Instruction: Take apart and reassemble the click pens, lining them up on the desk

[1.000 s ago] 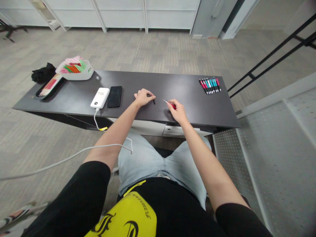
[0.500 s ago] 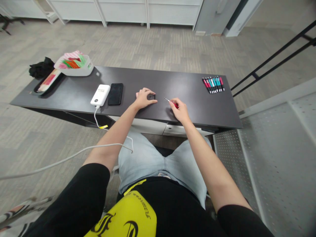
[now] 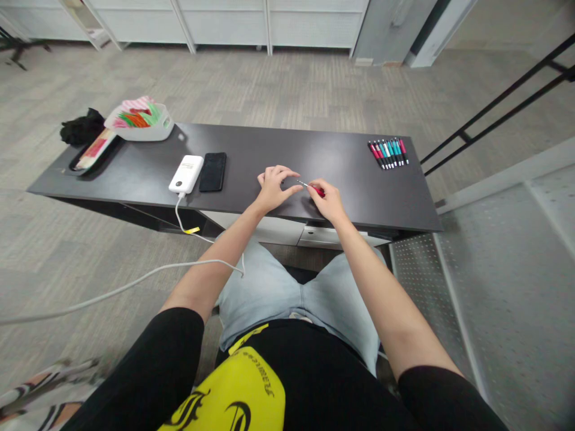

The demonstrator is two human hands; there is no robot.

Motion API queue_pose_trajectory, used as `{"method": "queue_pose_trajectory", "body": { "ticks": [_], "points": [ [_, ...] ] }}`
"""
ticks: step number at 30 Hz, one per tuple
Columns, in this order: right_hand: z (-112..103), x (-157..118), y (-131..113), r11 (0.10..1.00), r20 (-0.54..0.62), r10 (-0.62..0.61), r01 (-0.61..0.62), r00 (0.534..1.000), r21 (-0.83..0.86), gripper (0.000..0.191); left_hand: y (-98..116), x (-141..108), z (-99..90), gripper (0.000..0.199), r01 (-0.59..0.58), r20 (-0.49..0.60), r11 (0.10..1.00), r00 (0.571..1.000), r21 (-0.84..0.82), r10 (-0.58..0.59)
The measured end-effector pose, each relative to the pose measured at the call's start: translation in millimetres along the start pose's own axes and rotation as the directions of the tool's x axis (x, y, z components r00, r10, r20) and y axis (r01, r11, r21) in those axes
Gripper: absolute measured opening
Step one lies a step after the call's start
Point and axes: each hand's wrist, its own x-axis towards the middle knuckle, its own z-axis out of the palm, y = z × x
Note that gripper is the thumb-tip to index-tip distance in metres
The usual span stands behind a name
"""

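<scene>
My left hand rests over the dark tabletop, its thumb and index finger curved and spread apart. A small dark piece shows only partly between them; no firm grip on it is visible. From the right, my right hand pinches a red-handled tool, like a small screwdriver. Its thin metal shaft points left, with the tip at the gap between my left thumb and index finger. Whether the tip touches anything is too small to tell.
Left of my hands lie a black phone and a white power bank with a white cable. A white basket, long tray and black cloth sit farther left. Several pens lie at the right.
My left hand has moved right, towards the tool tip, and now hides more of the small dark piece. My right hand has barely moved. The view has shifted slightly.
</scene>
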Motion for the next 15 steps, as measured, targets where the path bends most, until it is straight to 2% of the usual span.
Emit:
{"method": "queue_pose_trajectory", "body": {
  "ticks": [2, 3, 6, 8, 11, 15],
  "points": [
    [0, 0, -1, 1.000, 0.007, -0.010, 0.010, 1.000, -0.002, 0.032, 9, -2, 4.2, 0.009, 0.000, -0.016, 1.000, 1.000, 0.011, 0.000],
    [-1, -1, -2, 1.000, 0.012, -0.014, 0.014, 1.000, -0.002, 0.032, 11, -2, 5.4, 0.006, 0.007, -0.025, 1.000, 1.000, 0.006, -0.006],
    [-1, -1, -2, 1.000, 0.014, -0.016, 0.016, 1.000, -0.006, 0.033, 6, 1, 5.2, 0.012, 0.029, -0.070, 0.998, 0.997, -0.049, -0.032],
    [-1, 0, -2, 1.000, 0.005, -0.001, 0.001, 1.000, -0.016, 0.034, -4, 3, 2.3, 0.013, 0.036, -0.138, 0.993, 0.989, -0.113, -0.052],
    [-1, 0, -3, 0.999, -0.012, 0.020, -0.021, 1.000, -0.025, 0.036, -20, 5, -3.4, 0.012, 0.043, -0.252, 0.972, 0.962, -0.231, -0.102],
    [-1, -1, -4, 0.999, -0.023, 0.036, -0.037, 0.999, -0.018, 0.036, -32, 9, -7.4, 0.012, 0.023, -0.327, 0.927, 0.932, -0.375, -0.155]
  ]
}}
